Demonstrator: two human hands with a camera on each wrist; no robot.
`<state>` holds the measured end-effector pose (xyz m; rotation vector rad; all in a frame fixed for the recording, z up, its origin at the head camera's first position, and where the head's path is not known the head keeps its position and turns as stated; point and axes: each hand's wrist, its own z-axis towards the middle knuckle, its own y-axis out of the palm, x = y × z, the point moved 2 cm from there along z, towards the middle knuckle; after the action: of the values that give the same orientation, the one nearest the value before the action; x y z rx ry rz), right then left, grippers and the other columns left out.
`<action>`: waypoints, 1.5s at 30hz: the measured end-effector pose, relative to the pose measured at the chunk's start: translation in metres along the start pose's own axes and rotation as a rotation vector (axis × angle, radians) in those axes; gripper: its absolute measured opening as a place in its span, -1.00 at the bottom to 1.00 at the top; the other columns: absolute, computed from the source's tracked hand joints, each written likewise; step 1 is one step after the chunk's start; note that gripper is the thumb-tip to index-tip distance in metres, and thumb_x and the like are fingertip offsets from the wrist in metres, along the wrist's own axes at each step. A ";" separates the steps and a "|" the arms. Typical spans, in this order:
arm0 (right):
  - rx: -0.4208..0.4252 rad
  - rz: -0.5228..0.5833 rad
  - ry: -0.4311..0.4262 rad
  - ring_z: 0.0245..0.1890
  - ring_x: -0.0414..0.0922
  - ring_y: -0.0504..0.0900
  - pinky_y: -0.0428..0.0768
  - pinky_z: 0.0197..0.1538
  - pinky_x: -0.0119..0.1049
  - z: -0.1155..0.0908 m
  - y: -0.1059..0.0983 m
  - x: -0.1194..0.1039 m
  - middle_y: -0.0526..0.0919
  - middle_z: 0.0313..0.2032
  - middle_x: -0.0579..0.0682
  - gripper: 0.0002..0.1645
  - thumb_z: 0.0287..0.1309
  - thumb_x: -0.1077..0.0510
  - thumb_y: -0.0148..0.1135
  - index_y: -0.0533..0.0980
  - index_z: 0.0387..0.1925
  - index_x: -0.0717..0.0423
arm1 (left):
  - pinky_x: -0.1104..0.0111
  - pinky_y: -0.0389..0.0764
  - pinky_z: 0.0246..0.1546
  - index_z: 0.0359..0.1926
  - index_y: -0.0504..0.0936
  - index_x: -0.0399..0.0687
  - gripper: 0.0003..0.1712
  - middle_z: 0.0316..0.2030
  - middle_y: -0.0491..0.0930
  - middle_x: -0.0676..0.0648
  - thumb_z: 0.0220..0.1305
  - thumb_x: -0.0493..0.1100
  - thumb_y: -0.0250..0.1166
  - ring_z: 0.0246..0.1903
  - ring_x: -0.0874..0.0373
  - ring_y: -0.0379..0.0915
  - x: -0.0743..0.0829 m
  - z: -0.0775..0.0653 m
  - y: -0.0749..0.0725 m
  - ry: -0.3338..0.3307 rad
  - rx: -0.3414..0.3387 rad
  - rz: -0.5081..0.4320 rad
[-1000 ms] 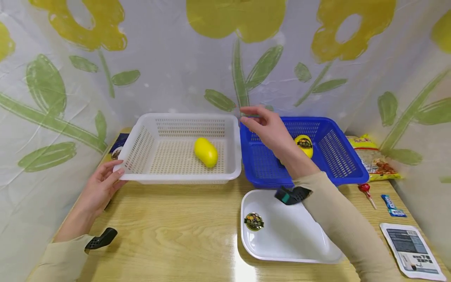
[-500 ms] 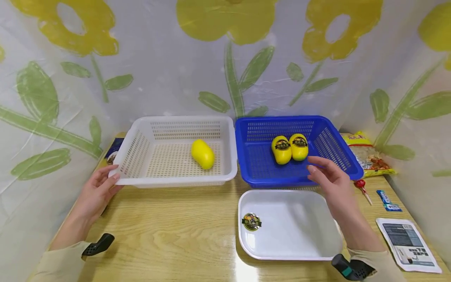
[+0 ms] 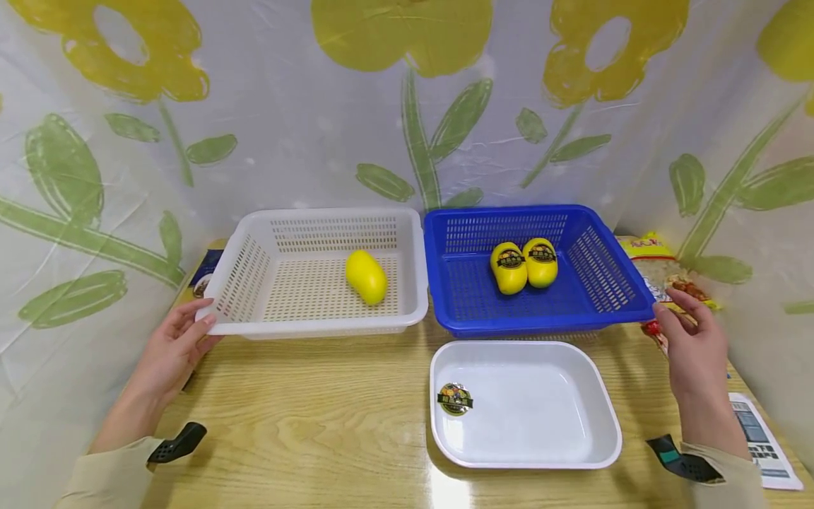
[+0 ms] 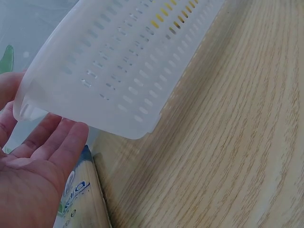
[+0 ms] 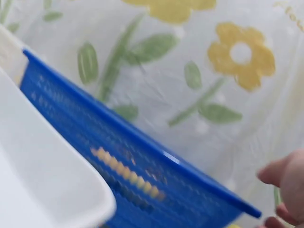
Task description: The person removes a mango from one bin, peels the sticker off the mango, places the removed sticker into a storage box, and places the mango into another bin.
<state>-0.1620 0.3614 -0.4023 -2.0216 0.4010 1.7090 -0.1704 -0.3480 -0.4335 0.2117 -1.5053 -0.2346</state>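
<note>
My left hand [image 3: 177, 344] grips the front left corner of the white plastic basket [image 3: 318, 328]; in the left wrist view the thumb is at its rim and the fingers [image 4: 71, 142] lie beneath. One yellow mango [image 3: 366, 277] lies inside, right of the middle. Beside it stands the blue plastic basket [image 3: 470, 311], with two labelled mangoes [image 3: 509, 268] side by side in it. My right hand [image 3: 696, 346] is at its front right corner, fingers loosely bent, holding nothing. A small gap shows between thumb and rim in the right wrist view.
A white tray [image 3: 528, 403] with a round sticker stands in front of the blue basket. At the right are a snack bag [image 3: 658, 265], a partly hidden lollipop and a flat printed packet [image 3: 766, 442]. A package [image 4: 83, 194] lies below my left hand. A flowered curtain [image 3: 305, 141] hangs behind.
My right hand has moved from between the baskets, across the blue basket's front, to its right corner, uncovering the two mangoes. The left hand stays on the white basket.
</note>
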 end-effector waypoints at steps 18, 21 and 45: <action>-0.323 -0.285 -0.165 -0.11 -0.53 0.44 0.52 -0.17 -0.66 0.035 -0.014 0.017 0.21 0.29 0.02 -0.28 0.31 -0.11 0.20 0.24 0.44 -0.20 | 0.43 0.61 -0.10 0.21 0.40 -0.13 -0.63 0.03 0.40 -0.06 0.42 -0.36 0.09 -0.09 0.24 0.56 -0.002 0.000 0.000 0.029 -0.025 -0.003; -0.351 -0.182 -0.162 -0.13 -0.53 0.48 0.52 -0.18 -0.67 0.036 -0.015 0.019 0.31 0.19 -0.07 -0.35 0.31 -0.04 0.22 0.31 0.39 -0.17 | 0.42 0.61 -0.10 0.21 0.40 -0.13 -0.62 0.02 0.40 -0.06 0.42 -0.36 0.10 -0.09 0.24 0.57 -0.002 0.000 0.001 0.027 -0.023 -0.005; -0.495 0.289 -0.144 -0.14 -0.33 0.62 0.57 -0.04 -0.52 0.035 -0.006 0.024 0.37 0.04 -0.05 -0.51 0.32 0.23 0.17 0.35 0.25 0.08 | 0.45 0.61 -0.11 0.20 0.42 -0.08 -0.62 0.05 0.38 -0.04 0.40 -0.34 0.13 -0.09 0.26 0.56 -0.002 0.000 0.000 0.009 0.010 0.008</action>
<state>-0.1843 0.3862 -0.4293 -2.2349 0.2459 2.3000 -0.1703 -0.3476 -0.4351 0.2139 -1.4983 -0.2193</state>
